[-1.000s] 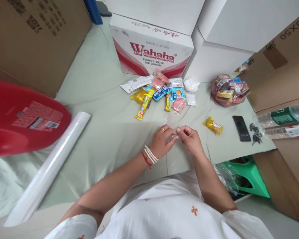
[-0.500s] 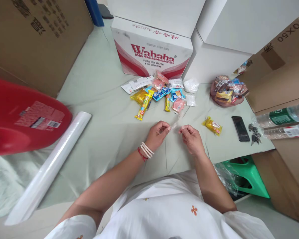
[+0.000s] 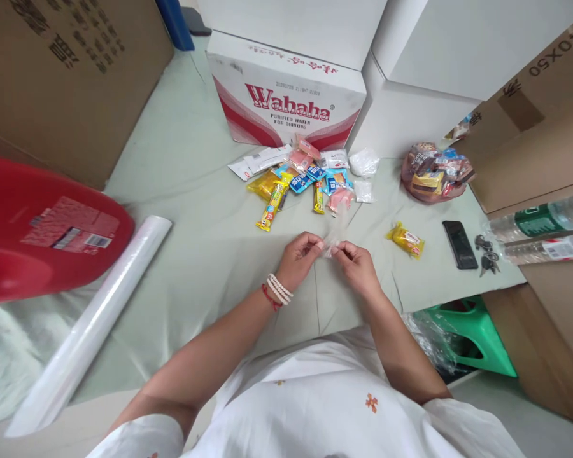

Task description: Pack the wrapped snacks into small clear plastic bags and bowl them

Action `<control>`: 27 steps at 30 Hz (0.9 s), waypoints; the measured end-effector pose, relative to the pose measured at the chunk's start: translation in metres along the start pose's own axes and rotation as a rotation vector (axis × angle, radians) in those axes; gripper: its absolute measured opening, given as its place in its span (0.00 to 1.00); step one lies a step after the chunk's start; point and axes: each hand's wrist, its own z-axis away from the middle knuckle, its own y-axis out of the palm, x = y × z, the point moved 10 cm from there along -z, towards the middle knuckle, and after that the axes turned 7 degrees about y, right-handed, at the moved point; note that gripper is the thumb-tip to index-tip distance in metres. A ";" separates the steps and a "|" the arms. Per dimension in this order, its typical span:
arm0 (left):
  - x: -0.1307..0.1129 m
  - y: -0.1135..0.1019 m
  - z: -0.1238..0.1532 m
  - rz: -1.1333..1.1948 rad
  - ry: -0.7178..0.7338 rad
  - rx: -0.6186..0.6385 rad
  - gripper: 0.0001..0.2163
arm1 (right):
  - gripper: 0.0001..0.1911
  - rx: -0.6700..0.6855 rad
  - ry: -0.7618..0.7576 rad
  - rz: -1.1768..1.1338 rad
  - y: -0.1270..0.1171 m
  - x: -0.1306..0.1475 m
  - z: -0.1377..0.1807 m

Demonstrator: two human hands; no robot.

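My left hand [image 3: 300, 257] and my right hand [image 3: 356, 264] are close together over the pale green cloth [image 3: 200, 254]. Both pinch a small clear plastic bag [image 3: 333, 240] between fingertips, and the bag rises a little above them. A bead bracelet and a red string sit on my left wrist. Just beyond the hands lies a pile of small snack packets [image 3: 302, 181] in yellow, blue, pink and white. A single yellow snack packet [image 3: 405, 240] lies to the right of my right hand.
A Wahaha water carton [image 3: 286, 95] stands behind the pile. A bowl of wrapped snacks [image 3: 434, 175], a black phone [image 3: 456, 244], keys [image 3: 488, 261] and water bottles [image 3: 544, 222] lie right. A white roll [image 3: 90, 324] and a red plastic stool [image 3: 42, 229] are left; a green stool [image 3: 477, 334] below right.
My hands pulled apart with the clear bag stretched between them, then came back together. The view shifted slightly; nothing else moved.
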 end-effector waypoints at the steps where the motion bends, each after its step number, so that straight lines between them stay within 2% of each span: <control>1: 0.002 -0.002 0.000 -0.002 -0.016 -0.017 0.12 | 0.16 0.000 -0.025 0.052 0.001 0.001 0.000; 5: 0.003 -0.001 -0.002 -0.042 -0.005 -0.003 0.12 | 0.15 0.001 -0.033 0.142 0.006 0.002 0.001; 11: 0.017 -0.006 -0.006 0.111 -0.086 -0.069 0.17 | 0.17 -0.048 0.010 -0.028 -0.004 -0.003 0.002; 14: 0.016 -0.008 -0.007 0.135 -0.103 -0.075 0.17 | 0.19 -0.025 0.044 -0.107 -0.008 -0.009 0.005; 17: 0.012 -0.010 -0.007 0.139 -0.105 -0.075 0.15 | 0.21 -0.019 0.083 -0.056 -0.015 -0.011 0.008; 19: 0.008 -0.009 -0.006 0.134 -0.087 -0.060 0.14 | 0.21 -0.102 0.023 0.039 -0.026 0.000 0.009; 21: 0.003 -0.004 -0.006 0.114 -0.053 -0.023 0.13 | 0.22 -0.173 -0.109 0.124 -0.031 0.020 0.008; 24: -0.005 0.004 -0.004 0.059 0.015 0.040 0.11 | 0.19 -0.137 -0.277 0.183 -0.020 0.045 0.003; 27: -0.006 -0.001 -0.005 0.043 0.035 -0.003 0.09 | 0.15 -0.152 -0.258 0.094 -0.021 0.044 -0.007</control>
